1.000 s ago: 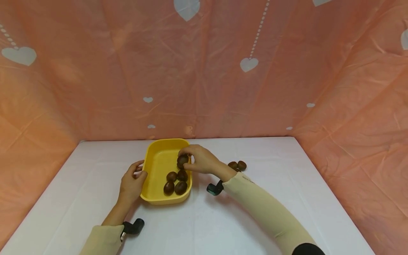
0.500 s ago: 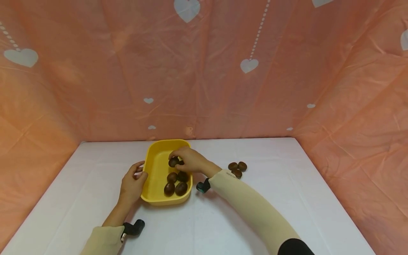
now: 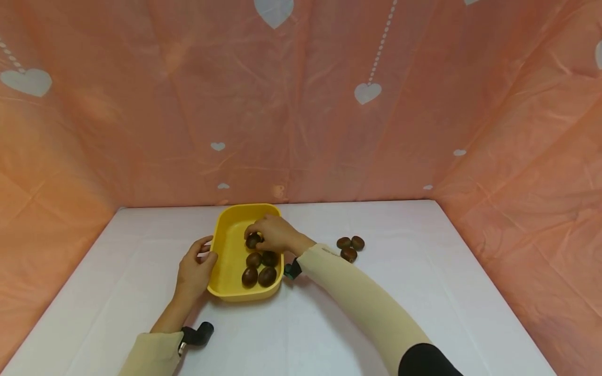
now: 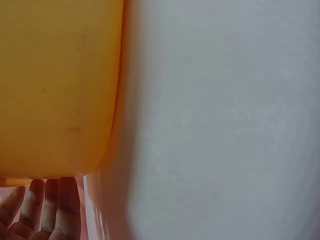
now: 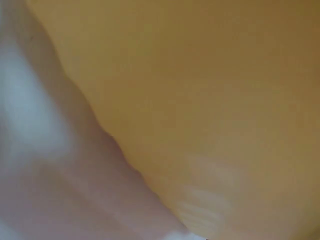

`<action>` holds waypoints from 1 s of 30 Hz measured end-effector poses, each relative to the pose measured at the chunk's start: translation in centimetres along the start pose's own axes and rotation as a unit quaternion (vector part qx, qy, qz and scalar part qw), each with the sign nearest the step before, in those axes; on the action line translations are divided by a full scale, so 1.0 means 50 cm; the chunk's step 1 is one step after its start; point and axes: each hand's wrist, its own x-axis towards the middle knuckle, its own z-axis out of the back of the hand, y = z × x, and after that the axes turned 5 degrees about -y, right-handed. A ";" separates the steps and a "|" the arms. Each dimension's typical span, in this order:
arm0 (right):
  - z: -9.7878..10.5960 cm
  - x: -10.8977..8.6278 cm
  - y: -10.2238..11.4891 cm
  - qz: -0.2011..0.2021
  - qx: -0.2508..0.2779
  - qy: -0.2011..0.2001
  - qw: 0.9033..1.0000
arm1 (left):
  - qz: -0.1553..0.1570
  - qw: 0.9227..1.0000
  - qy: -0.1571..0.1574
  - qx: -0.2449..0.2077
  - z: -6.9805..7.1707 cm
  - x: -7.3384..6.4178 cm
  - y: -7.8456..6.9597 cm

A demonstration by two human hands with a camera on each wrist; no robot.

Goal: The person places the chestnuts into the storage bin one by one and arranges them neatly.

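Note:
A yellow plastic tray (image 3: 230, 290) lies on the white table, its outer wall filling much of the left wrist view. My left hand (image 3: 194, 271) holds its left side, thumb over the rim and fingers (image 4: 69, 210) against the outside. Inside the tray, my right hand (image 3: 277, 234) holds a dark brown chestnut (image 3: 253, 241) at its fingertips, low over the tray floor. Several more chestnuts (image 3: 267, 277) are grouped in the near right part of the tray. The right wrist view is blurred yellow tray wall, without fingers or chestnuts.
Three chestnuts (image 3: 348, 255) sit close together on the table, right of the tray and just beyond the right sleeve (image 3: 357, 292). A pinkish-orange curtain (image 3: 301, 156) with white hearts stands behind the table's back edge and at both sides.
My right hand has moved left from the tray's right wall, bringing the chestnut further in. The right forearm has uncovered the three table chestnuts. The left hand and tray stay put.

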 end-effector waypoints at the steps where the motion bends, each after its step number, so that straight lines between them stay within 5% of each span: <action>1: -0.002 0.002 0.001 0.001 -0.007 0.002 1.000 | 0.001 1.000 0.000 0.000 0.001 0.000 0.000; 14: -0.013 0.012 0.006 -0.018 -0.060 0.040 0.997 | 0.005 1.000 -0.001 0.001 -0.001 0.003 0.003; 30: -0.011 -0.001 -0.003 -0.041 -0.054 0.056 0.996 | 0.002 1.000 0.023 0.004 -0.010 0.011 0.000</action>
